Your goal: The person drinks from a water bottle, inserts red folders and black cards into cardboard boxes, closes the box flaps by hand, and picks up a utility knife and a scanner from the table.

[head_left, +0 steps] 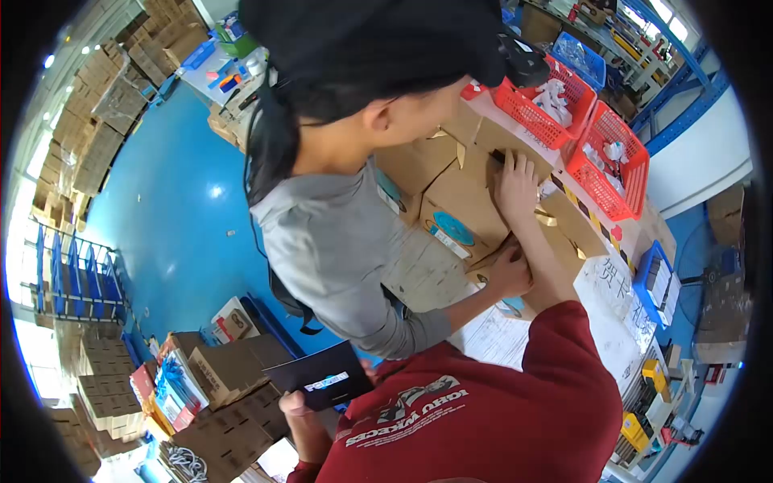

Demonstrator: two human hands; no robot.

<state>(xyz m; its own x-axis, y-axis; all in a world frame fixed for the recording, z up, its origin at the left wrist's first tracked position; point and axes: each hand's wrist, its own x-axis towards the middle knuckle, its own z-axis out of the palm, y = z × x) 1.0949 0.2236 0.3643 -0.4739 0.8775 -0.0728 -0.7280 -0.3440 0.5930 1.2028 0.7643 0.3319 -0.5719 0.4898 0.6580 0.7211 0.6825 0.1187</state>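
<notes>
At the lower left, my left hand (298, 406) holds a flat black card folder (320, 377) with a small white-and-blue print, thumb on its near edge. My right hand (517, 189) reaches across the open cardboard box (459, 193), fingers stretched out on a flap. Beside the fingertips is a dark patch I cannot make out. A co-worker in a grey top (330, 249) leans in close. The co-worker's hand (509, 274) is at the box's near side, just below my right forearm. A round blue print (453, 228) shows on the cardboard.
Red plastic baskets (609, 161) with crumpled white material stand beyond the boxes. A blue tray (656, 282) sits at the table's right edge. Stacked cartons (233, 427) are at the lower left, and a blue rack (76, 270) stands farther left on the blue floor.
</notes>
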